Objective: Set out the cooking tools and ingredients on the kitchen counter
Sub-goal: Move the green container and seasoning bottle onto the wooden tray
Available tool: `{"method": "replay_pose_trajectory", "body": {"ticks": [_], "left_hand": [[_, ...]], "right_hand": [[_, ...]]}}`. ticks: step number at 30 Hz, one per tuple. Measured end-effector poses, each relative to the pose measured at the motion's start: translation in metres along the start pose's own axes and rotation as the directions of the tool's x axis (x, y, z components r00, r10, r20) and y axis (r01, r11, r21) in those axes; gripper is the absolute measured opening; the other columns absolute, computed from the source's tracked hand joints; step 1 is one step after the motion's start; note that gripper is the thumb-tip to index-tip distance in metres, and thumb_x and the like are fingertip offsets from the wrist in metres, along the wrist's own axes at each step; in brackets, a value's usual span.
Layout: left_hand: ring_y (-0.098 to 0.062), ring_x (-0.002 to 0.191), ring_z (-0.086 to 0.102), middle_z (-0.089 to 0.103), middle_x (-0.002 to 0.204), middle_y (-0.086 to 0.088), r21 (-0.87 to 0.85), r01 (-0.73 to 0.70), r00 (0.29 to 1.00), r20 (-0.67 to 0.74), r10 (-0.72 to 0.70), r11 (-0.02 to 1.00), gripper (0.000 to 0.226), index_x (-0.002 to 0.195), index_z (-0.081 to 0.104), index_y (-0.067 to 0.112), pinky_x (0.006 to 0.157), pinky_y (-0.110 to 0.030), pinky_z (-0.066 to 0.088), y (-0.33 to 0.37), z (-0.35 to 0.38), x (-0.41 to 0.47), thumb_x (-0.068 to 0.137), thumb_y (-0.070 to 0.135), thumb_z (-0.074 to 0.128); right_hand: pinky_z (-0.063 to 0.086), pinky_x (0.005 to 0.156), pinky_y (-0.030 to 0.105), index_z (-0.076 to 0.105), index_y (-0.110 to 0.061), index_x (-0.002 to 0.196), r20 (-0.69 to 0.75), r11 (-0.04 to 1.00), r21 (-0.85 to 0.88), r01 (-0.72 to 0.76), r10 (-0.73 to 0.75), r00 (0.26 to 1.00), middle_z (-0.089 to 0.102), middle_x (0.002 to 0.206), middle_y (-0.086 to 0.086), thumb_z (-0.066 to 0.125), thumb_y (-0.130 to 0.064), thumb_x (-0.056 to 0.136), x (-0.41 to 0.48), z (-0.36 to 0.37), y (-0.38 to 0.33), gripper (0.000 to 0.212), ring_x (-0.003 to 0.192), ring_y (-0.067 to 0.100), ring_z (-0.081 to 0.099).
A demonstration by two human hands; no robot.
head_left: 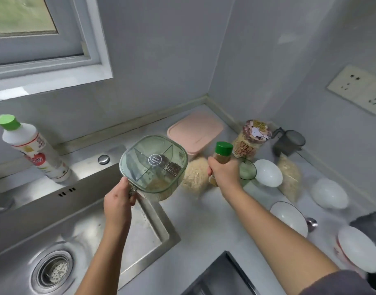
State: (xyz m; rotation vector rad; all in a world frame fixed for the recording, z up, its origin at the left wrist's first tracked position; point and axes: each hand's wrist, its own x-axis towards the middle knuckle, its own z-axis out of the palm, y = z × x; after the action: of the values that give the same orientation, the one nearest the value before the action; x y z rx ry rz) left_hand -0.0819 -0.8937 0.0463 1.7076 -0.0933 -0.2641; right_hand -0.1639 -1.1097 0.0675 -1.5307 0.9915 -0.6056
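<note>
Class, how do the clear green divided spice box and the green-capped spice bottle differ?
The clear green divided spice box is wide, squarish; the green-capped spice bottle is slim. The left hand holds the box tilted, by its edge; the right hand wraps the roughly upright bottle. Both hold seasoning.

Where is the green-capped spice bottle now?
Head view, centre: the right hand grips the spice bottle, right of the green seasoning box, in front of the pink container.

green divided spice box tilted over sink edge; green-capped spice bottle upright.
</note>
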Motion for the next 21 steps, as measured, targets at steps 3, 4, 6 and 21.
{"method": "replay_pose_trajectory", "body": {"ticks": [3, 4, 6, 21], "left_hand": [[-0.007, 0.046, 0.030, 0.037, 0.057, -0.011, -0.052, -0.041, 0.994, 0.098, 0.046, 0.998, 0.046, 0.059, 0.040, 0.006, 0.049, -0.023, 0.030, 0.012, 0.020, -0.042, 0.101, 0.025, 0.037], [-0.008, 0.046, 0.030, 0.036, 0.056, -0.011, -0.060, -0.054, 0.989, 0.137, 0.062, 0.997, 0.048, 0.058, 0.040, 0.005, 0.050, -0.024, 0.028, 0.014, 0.026, -0.058, 0.101, 0.026, 0.037], [-0.011, 0.047, 0.031, 0.037, 0.054, -0.011, -0.074, -0.075, 0.970, 0.226, 0.090, 0.994, 0.052, 0.055, 0.039, 0.006, 0.053, -0.028, 0.027, 0.017, 0.038, -0.092, 0.102, 0.030, 0.037], [-0.016, 0.055, 0.029, 0.037, 0.059, -0.007, -0.044, -0.083, 0.695, 0.713, 0.089, 0.996, 0.046, 0.064, 0.039, 0.011, 0.057, -0.034, 0.022, 0.001, 0.119, -0.414, 0.094, 0.047, 0.036]], "right_hand": [[0.033, 0.041, 0.021, 0.053, -0.005, 0.071, -0.049, 1.000, 0.008, -0.029, 0.029, 0.998, 0.050, 0.047, 0.004, 0.057, 0.002, 0.078, -0.045, -0.062, 0.000, 0.010, 0.039, 0.016, 0.039], [0.032, 0.042, 0.021, 0.053, -0.005, 0.073, -0.060, 0.999, 0.007, -0.033, 0.033, 0.998, 0.050, 0.050, 0.006, 0.057, 0.002, 0.078, -0.063, -0.081, 0.000, 0.010, 0.040, 0.016, 0.039], [0.034, 0.042, 0.020, 0.053, -0.005, 0.073, -0.096, 0.999, -0.023, -0.035, 0.033, 0.995, 0.051, 0.052, 0.006, 0.057, 0.001, 0.079, -0.100, -0.122, 0.005, 0.009, 0.041, 0.014, 0.041], [0.037, 0.043, 0.025, 0.053, -0.008, 0.081, -0.577, 0.989, 0.135, -0.059, 0.127, 0.807, 0.052, 0.057, 0.011, 0.056, 0.001, 0.081, -0.384, -0.413, 0.088, 0.010, 0.046, 0.019, 0.042]]}}
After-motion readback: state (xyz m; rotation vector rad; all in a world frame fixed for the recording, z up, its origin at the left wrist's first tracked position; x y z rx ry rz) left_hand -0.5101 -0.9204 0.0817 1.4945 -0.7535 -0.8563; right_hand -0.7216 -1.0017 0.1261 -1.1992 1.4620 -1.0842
